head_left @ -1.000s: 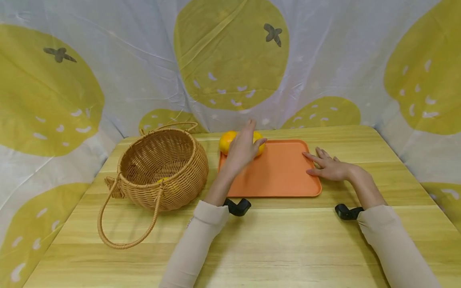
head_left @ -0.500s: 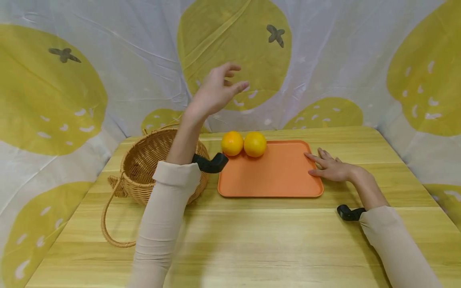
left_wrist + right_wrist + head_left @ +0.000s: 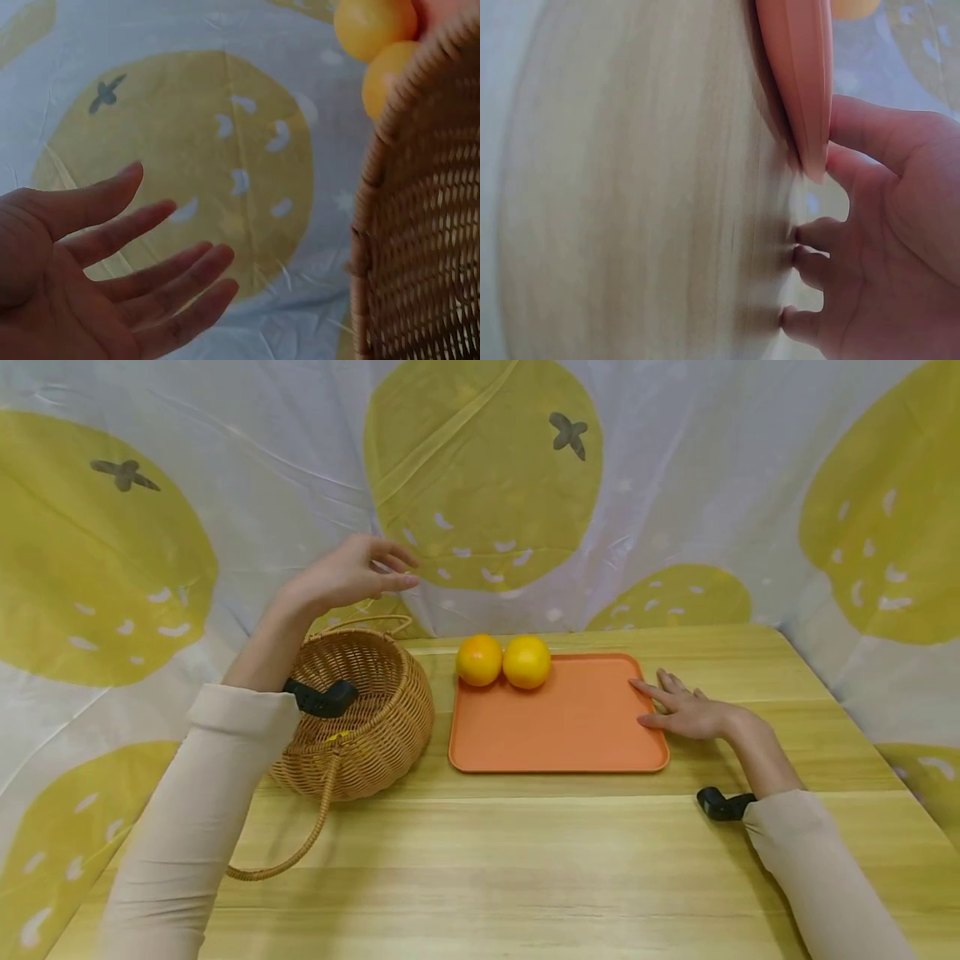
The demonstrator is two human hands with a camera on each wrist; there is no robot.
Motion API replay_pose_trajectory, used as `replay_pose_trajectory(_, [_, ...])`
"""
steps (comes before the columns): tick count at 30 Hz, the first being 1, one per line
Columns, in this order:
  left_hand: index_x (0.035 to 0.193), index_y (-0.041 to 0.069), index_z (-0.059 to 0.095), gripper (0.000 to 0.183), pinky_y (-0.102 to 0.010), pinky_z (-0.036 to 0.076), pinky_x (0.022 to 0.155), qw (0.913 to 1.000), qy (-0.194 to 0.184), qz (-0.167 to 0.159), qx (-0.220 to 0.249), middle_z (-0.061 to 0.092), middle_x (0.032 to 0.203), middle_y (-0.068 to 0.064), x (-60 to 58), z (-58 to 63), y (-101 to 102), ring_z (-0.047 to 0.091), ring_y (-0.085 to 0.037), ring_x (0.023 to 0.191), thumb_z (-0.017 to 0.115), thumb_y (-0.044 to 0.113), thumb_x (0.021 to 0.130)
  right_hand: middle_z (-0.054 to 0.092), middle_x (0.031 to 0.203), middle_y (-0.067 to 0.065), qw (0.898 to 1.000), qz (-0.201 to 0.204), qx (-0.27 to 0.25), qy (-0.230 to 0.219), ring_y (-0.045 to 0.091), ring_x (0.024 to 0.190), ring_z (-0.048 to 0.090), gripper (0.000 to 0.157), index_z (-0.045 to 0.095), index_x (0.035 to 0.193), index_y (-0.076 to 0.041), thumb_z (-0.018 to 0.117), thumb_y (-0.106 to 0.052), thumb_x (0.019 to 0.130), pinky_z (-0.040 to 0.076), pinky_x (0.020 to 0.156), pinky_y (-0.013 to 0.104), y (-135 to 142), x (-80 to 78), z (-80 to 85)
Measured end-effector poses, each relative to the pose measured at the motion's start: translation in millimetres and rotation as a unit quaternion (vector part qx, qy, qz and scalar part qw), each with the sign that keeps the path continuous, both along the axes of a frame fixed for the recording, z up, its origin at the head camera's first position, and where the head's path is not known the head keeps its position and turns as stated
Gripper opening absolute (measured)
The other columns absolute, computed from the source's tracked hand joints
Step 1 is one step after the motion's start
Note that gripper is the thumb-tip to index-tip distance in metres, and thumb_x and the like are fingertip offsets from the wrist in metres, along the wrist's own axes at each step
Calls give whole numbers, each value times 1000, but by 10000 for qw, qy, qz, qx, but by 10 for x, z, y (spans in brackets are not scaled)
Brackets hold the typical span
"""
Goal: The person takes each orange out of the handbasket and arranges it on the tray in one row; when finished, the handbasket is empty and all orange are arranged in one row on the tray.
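My left hand (image 3: 352, 572) hangs in the air above the back of the wicker basket (image 3: 405, 727). Its fingers are loosely spread and hold nothing, as the left wrist view also shows. Two oranges, a left orange (image 3: 479, 660) and a right orange (image 3: 527, 662), sit side by side at the back left of the orange tray (image 3: 562, 727). At the tray's right end, my right hand (image 3: 693, 712) rests with its thumb and a finger on the rim. In the right wrist view its other fingertips (image 3: 802, 326) touch the table beside the tray.
Inside the basket a bit of something yellow (image 3: 339, 736) shows, mostly hidden. One basket handle (image 3: 318, 835) droops onto the table in front; the other handle (image 3: 386, 620) leans at the back. A fruit-print curtain (image 3: 675, 485) hangs behind the wooden table (image 3: 525, 868).
My left hand has lifted away from the oranges on the tray and swung left over the basket. The right hand has stayed at the tray's edge.
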State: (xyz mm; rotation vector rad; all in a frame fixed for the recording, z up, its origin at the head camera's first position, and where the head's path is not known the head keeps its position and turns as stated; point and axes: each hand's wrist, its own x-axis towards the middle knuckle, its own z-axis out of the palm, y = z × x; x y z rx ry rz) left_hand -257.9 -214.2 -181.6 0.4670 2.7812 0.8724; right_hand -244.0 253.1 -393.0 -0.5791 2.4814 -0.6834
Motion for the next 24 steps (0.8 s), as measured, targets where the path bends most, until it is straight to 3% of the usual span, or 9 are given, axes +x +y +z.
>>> replay_pose_trajectory(3, [138, 2, 61, 42, -26, 55, 86, 9996, -205, -131, 114, 65, 135, -20, -17, -108, -287, 67, -19, 109, 63, 26, 104, -16, 166, 37, 10000, 12, 11, 2, 55, 153, -18, 79, 13, 166, -6, 51, -42, 108, -11, 115, 78, -7, -2, 8])
replay_pose_trajectory(5, [134, 4, 65, 37, -23, 56, 88, 9986, -395, -301, 153, 69, 132, -14, -36, -179, -464, 68, -11, 107, 67, 24, 102, -16, 166, 37, 10000, 11, 6, -2, 55, 153, -18, 78, 13, 166, -6, 51, -42, 108, -11, 115, 78, -9, -1, 11])
replay_pose_trajectory(8, [131, 5, 67, 34, -28, 56, 96, 9930, -927, -701, 189, 71, 130, -10, -49, -283, -683, 69, -12, 114, 70, 19, 100, -17, 166, 37, 10000, 10, 5, -17, 55, 153, -18, 78, 13, 166, -6, 51, -41, 108, -12, 115, 78, -12, 1, 11])
replay_pose_trajectory(11, [130, 2, 66, 36, -34, 56, 101, 9788, -1724, -1095, 181, 72, 128, -11, -66, -401, -834, 69, -20, 119, 73, 15, 97, -16, 166, 37, 10000, 7, 9, -20, 55, 153, -18, 78, 12, 166, -6, 51, -41, 108, -12, 114, 79, -12, 2, 5])
replay_pose_trajectory(14, [131, -2, 64, 39, -35, 56, 102, 9568, -2534, -1429, 15, 70, 128, -12, -88, -523, -901, 66, -28, 123, 73, 13, 96, -16, 166, 37, 10000, 8, 2, -16, 55, 153, -17, 78, 13, 166, -6, 52, -41, 108, -12, 114, 79, -8, 1, 5])
replay_pose_trajectory(17, [132, -5, 63, 41, -32, 56, 100, 9387, -3016, -1649, -254, 70, 126, -12, -121, -612, -907, 64, -32, 124, 73, 11, 96, -16, 166, 37, 10000, 4, -1, -15, 55, 153, -18, 78, 13, 166, -6, 52, -41, 108, -11, 114, 79, -6, 1, 10])
replay_pose_trajectory(19, [132, -7, 63, 42, -31, 56, 100, 9328, -3153, -1696, -408, 71, 125, -12, -145, -645, -891, 65, -31, 123, 73, 9, 95, -16, 166, 37, 10000, -5, -2, -10, 55, 153, -18, 78, 13, 166, -6, 52, -41, 108, -11, 114, 79, -8, 4, 13])
replay_pose_trajectory(24, [129, -3, 67, 39, -31, 55, 101, 9296, -3222, -1591, -815, 72, 125, -10, -208, -685, -826, 68, -24, 118, 76, 10, 93, -16, 166, 37, 10000, -4, 39, 16, 55, 153, -17, 79, 13, 166, -6, 52, -42, 108, -11, 115, 79, -16, 11, 12])
